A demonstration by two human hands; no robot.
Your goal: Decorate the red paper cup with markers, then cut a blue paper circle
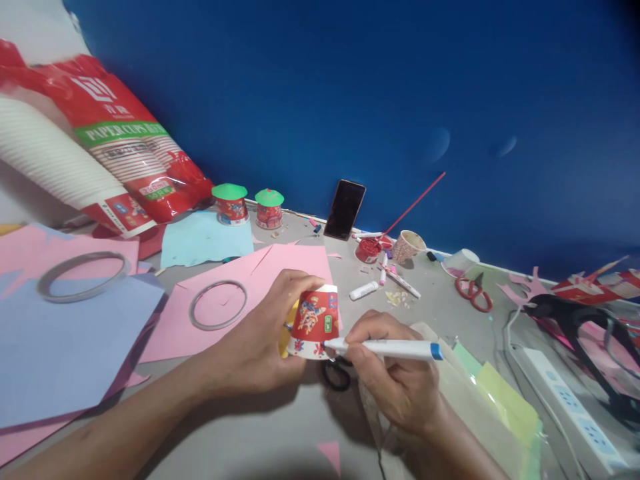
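Note:
Upside down in my left hand (265, 333) is a red printed paper cup (314, 321), its wide white rim facing down. Fingers and thumb wrap round its left side, where a bit of yellow shows behind. My right hand (395, 373) pinches a white marker (395, 349) with a blue end. The marker's tip meets the white band near the cup's rim, which carries small red and blue marks. Beneath the cup lie the black handles of scissors (336, 375), partly hidden. Farther back stand two red cups with green paper tops, a left one (231, 205) and a right one (269, 209).
Left are stacked paper cups (55, 157), a red cup bag (135, 143), tape rings (219, 305) and pink paper (173, 337). A phone (345, 209) leans on the blue wall. Right are markers (364, 291), red scissors (473, 294), a power strip (570, 400) and a plastic sleeve (460, 407).

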